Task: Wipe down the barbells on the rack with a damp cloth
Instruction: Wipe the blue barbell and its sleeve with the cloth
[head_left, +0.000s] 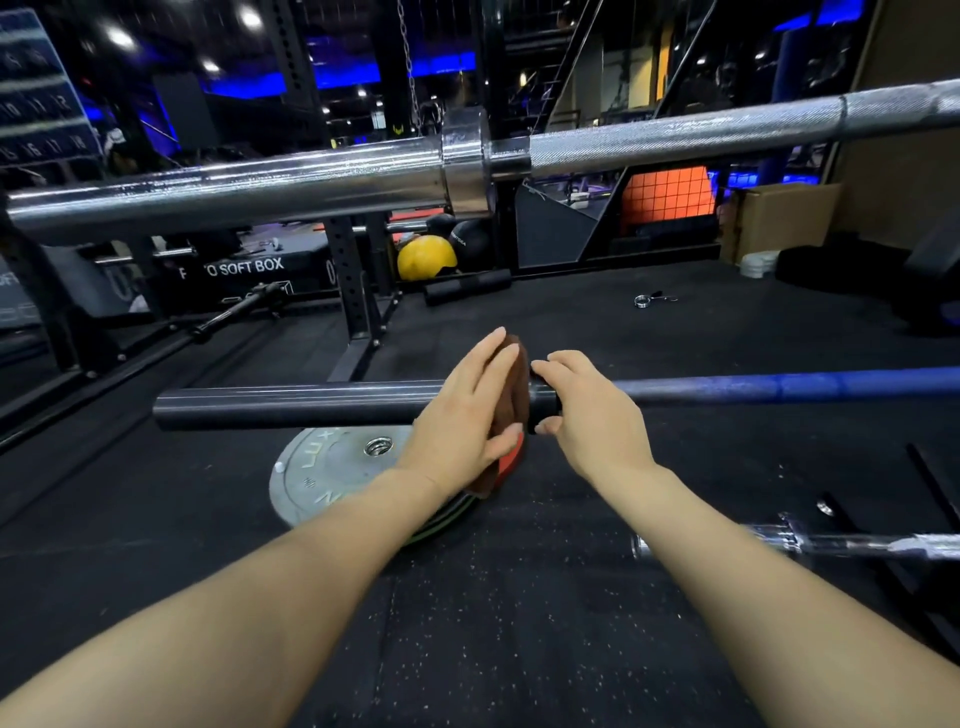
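Observation:
A dark barbell (291, 408) with a blue shaft (779, 387) lies level across the middle of the view. A brown cloth (511, 395) is wrapped over it at the collar. My left hand (462, 421) presses the cloth against the sleeve end with fingers nearly straight, thumb under the cloth. My right hand (587, 410) grips the bar's collar just right of the cloth, fingers curled over the top. A chrome barbell (322, 184) rests higher up and farther away, spanning the whole frame.
A grey weight plate (322, 475) lies flat on the black rubber floor under the dark bar, on top of other plates. Another chrome bar (810, 543) lies on the floor at right. Black rack uprights (356, 291), a yellow ball (426, 257) and a soft box stand behind.

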